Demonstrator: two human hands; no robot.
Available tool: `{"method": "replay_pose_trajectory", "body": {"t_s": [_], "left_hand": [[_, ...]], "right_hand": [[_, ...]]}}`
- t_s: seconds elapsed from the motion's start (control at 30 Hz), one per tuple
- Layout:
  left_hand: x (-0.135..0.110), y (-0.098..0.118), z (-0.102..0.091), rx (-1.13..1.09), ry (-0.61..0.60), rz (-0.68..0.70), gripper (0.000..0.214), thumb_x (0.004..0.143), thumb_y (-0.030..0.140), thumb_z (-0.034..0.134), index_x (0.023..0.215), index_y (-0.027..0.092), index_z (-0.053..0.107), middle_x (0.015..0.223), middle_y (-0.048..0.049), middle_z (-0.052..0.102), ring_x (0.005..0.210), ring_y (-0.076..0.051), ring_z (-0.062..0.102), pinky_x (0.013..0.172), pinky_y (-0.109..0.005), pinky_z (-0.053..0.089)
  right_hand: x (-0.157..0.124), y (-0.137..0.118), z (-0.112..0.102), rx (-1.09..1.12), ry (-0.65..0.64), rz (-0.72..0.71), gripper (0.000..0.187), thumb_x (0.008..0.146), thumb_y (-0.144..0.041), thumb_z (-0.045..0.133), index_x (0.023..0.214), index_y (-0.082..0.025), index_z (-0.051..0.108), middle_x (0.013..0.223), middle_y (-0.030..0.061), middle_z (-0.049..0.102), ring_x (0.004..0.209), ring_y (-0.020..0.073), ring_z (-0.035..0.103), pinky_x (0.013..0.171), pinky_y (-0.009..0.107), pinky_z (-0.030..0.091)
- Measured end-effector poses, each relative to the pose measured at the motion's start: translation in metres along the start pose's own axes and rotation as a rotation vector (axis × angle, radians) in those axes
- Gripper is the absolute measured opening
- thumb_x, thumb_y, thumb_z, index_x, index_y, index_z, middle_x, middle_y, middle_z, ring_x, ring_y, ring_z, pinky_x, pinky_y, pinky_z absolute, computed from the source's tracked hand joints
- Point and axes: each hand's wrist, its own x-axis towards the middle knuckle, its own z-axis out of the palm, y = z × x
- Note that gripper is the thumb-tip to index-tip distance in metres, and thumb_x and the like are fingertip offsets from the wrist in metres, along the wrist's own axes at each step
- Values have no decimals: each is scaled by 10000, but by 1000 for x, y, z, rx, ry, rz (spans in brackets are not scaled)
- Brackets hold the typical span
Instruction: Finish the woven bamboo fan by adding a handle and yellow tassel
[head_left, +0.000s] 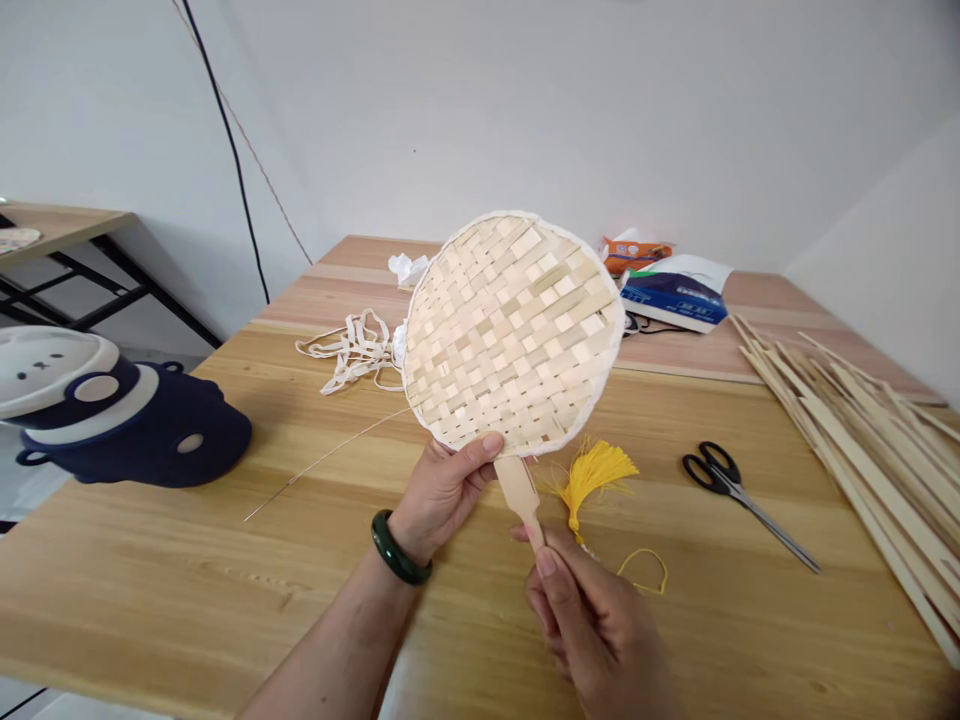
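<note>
The woven fan (511, 332) is held up above the worktop (150, 590), its face tilted toward the camera and its white-bound rim intact in view. The left hand (441, 495), wearing a green bangle (401, 547), grasps the lower edge of the fan, thumb on the front face. This hold supports the weave close to the handle joint, which is sound practice. The right hand (581, 610) pinches the wooden handle (519, 490) near its lower end between thumb and fingers; those fingers hide the tip, so contact there appears firm but cannot be confirmed. A yellow tassel (596, 475) and yellow cord (643, 572) lie on the worktop just beyond the right hand. Scissors (739, 500) lie to the right, near a pile of bamboo strips (847, 460). Pale strip offcuts (352, 350) lie behind the fan.
</note>
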Motion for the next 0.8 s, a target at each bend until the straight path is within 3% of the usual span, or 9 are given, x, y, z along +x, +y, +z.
{"method": "replay_pose_trajectory", "body": {"t_s": [0.1,0.3,0.6,0.8], "left_hand": [[-1,-1,3,14,21,4,724,639,276,859,1307,245,581,1027,-47,769,965,-246,711,791,-290,593],[-3,-6,6,-20,30,19,656,686,228,826,1297,260,589,1090,-40,754,868,-188,724,744,-253,594],[-2,-1,1,17,58,-2,602,722,190,791,1287,260,594,1113,-33,746,990,-196,699,796,-250,572],[-2,-1,1,-19,-36,-129,300,753,237,765,1033,149,706,995,-82,767,853,-231,735,690,-269,583]], "right_hand": [[2,-3,-2,99,-50,109,499,845,-645,540,1001,-190,673,552,-58,368,414,51,183,374,218,135],[8,5,-1,-142,74,-158,446,909,-587,475,914,-188,676,550,-38,367,462,95,308,428,249,249],[24,12,-8,61,-80,54,445,877,-606,522,993,-188,620,588,-65,359,434,51,193,382,203,145],[31,17,-6,21,-54,-37,435,884,-598,524,963,-181,621,578,-64,358,446,55,223,386,203,168]]}}
